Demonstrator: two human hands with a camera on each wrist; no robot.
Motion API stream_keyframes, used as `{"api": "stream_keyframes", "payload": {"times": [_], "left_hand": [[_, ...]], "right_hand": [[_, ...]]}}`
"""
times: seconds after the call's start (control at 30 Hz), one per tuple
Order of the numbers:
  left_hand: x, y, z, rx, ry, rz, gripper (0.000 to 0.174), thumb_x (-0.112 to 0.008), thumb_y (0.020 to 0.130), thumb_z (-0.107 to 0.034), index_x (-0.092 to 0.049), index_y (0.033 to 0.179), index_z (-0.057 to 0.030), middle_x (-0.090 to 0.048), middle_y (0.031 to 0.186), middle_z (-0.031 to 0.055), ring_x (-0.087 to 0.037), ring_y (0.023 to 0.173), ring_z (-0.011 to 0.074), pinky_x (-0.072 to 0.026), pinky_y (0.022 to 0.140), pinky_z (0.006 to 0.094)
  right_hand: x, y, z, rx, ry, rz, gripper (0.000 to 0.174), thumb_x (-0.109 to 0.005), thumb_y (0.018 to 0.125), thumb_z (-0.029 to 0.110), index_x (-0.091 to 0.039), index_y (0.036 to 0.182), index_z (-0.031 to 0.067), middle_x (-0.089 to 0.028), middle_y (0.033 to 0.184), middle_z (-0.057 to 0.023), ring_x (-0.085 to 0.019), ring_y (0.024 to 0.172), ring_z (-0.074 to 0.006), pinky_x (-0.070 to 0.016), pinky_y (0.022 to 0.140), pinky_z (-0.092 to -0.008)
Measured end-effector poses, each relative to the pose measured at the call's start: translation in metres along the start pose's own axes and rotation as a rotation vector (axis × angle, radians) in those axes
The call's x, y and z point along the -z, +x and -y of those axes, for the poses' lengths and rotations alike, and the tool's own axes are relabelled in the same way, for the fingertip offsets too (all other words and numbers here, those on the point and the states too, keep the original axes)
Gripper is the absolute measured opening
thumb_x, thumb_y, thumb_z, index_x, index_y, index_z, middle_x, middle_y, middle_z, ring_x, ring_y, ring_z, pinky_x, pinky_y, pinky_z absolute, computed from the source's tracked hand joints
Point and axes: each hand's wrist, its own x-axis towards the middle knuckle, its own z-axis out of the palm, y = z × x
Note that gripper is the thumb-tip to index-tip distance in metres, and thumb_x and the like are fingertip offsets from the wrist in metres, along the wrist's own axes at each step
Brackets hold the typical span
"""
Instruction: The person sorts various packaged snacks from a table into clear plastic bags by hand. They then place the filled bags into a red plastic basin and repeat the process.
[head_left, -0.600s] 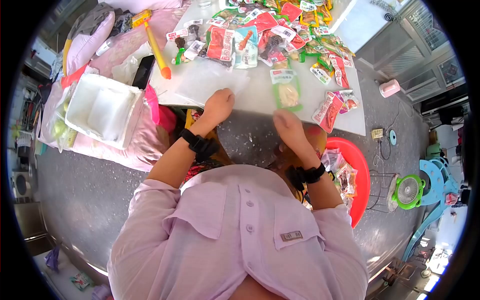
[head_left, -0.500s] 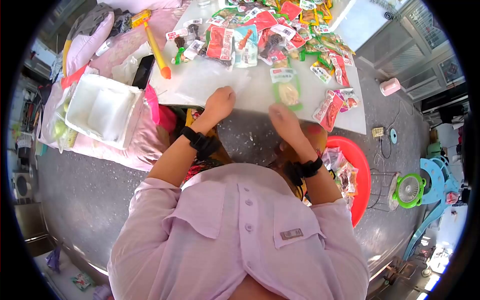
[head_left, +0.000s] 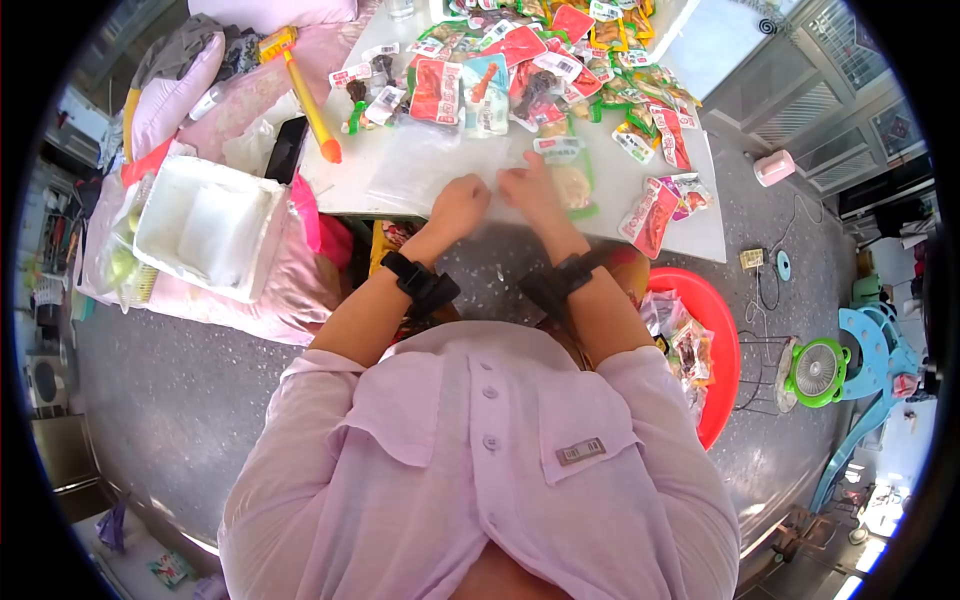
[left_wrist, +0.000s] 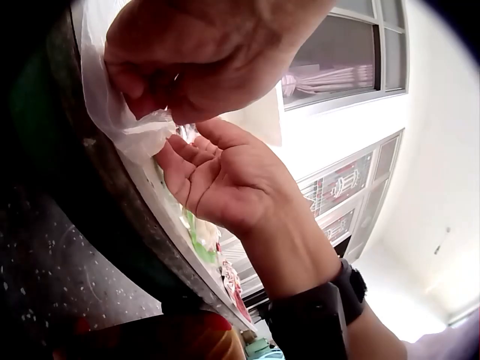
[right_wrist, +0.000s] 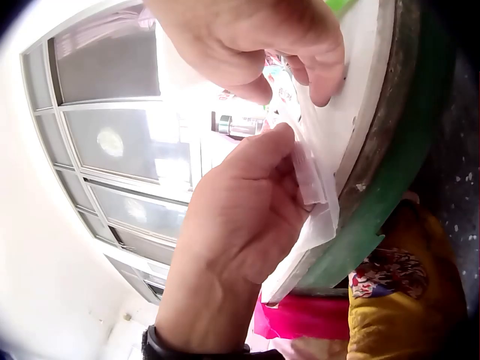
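Observation:
My left hand pinches the near edge of a clear plastic bag lying on the table. In the right wrist view the bag's folded edge shows between its thumb and curled fingers. Beside it, my right hand comes up to the bag with thumb and fingers apart; in the left wrist view its fingertips are right at the film. Just right of that hand lies a green-edged food packet with pale contents. Red packets lie beyond the bag.
Many colourful snack packets are heaped along the table's back. Two packets lie near its right corner. A red basin holding packets stands on the floor at right. At left are a white foam box, a phone and a yellow-orange stick.
My right hand has moved left and forward, from in front of the green-edged packet to the bag beside my left hand. My left hand has shifted slightly right, and the bag with it.

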Motion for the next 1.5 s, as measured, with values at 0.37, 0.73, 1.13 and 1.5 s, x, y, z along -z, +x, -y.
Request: {"api": "stream_keyframes", "payload": {"times": [0.37, 0.73, 1.13, 1.5], "left_hand": [[0.008, -0.009, -0.007, 0.092, -0.261, 0.026, 0.018, -0.05, 0.074, -0.017, -0.051, 0.075, 0.0006, -0.055, 0.065, 0.0145, -0.053, 0.054, 0.0225, -0.0411, 0.052, 0.0332], [0.01, -0.005, -0.003, 0.105, -0.348, 0.064, 0.015, -0.057, 0.073, -0.014, -0.052, 0.077, -0.0003, -0.054, 0.07, 0.0031, -0.048, 0.063, 0.0075, -0.0394, 0.056, 0.021], [0.003, 0.001, 0.012, 0.175, -0.327, -0.007, 0.022, -0.049, 0.075, -0.007, -0.049, 0.094, 0.0027, -0.053, 0.073, 0.005, -0.05, 0.065, 0.0094, -0.0406, 0.058, 0.0217], [0.002, 0.0, 0.012, 0.071, -0.228, -0.043, 0.024, -0.048, 0.076, -0.019, -0.052, 0.09, -0.0004, -0.056, 0.069, 0.0164, -0.055, 0.068, 0.0239, -0.0427, 0.062, 0.0311]], "right_hand": [[-0.013, -0.019, 0.035, 0.129, -0.251, -0.038, 0.034, -0.057, 0.07, 0.018, -0.048, 0.095, -0.0021, -0.053, 0.084, -0.015, -0.055, 0.073, -0.0207, -0.0437, 0.063, -0.0308], [-0.007, -0.021, 0.014, -0.137, 0.307, 0.226, 0.025, -0.052, 0.078, 0.018, -0.048, 0.094, -0.0009, -0.053, 0.084, -0.0074, -0.054, 0.072, -0.0132, -0.0457, 0.059, -0.0232], [-0.013, -0.018, 0.006, -0.029, 0.263, 0.112, 0.023, -0.049, 0.076, 0.007, -0.045, 0.096, -0.0019, -0.053, 0.082, -0.0099, -0.054, 0.067, -0.016, -0.0459, 0.057, -0.0259], [-0.019, -0.025, 0.016, -0.067, 0.33, 0.149, 0.025, -0.05, 0.075, 0.007, -0.045, 0.098, -0.0001, -0.054, 0.084, -0.0092, -0.054, 0.071, -0.0152, -0.0456, 0.058, -0.0262]]}}
